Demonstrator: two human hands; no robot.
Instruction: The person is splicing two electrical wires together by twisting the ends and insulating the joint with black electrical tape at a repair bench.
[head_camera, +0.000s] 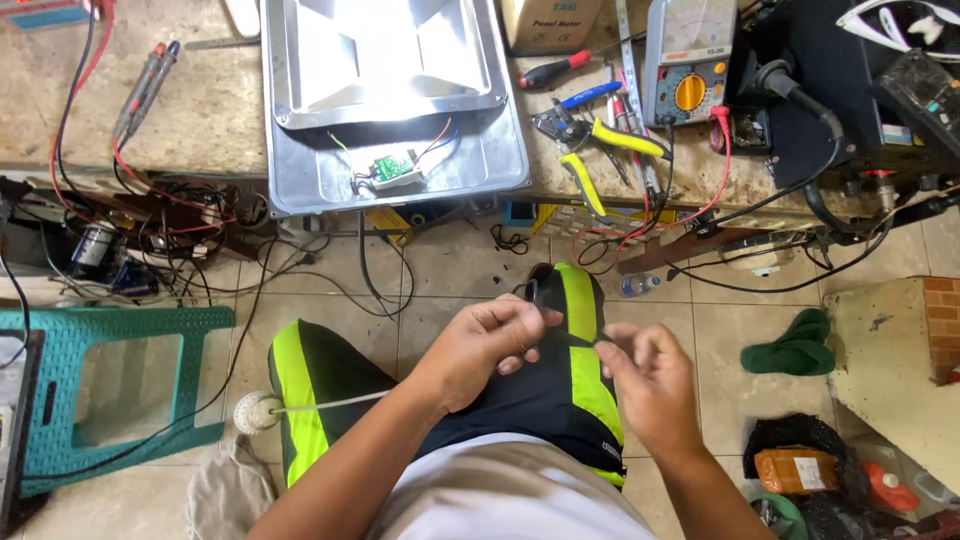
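Here, a large metal lamp housing (395, 110) lies on the workbench (190, 110), a small green circuit board (393, 168) wired inside its lower edge. Left of the seated person stands a teal plastic stool (120, 385). Yellow-handled pliers (600, 150) rest just beside an analogue multimeter (685, 60). Over the lap, the left hand (480, 350) and right hand (650, 385) each pinch shut on a thin black strip (572, 338) — held taut between them, fingers closed.
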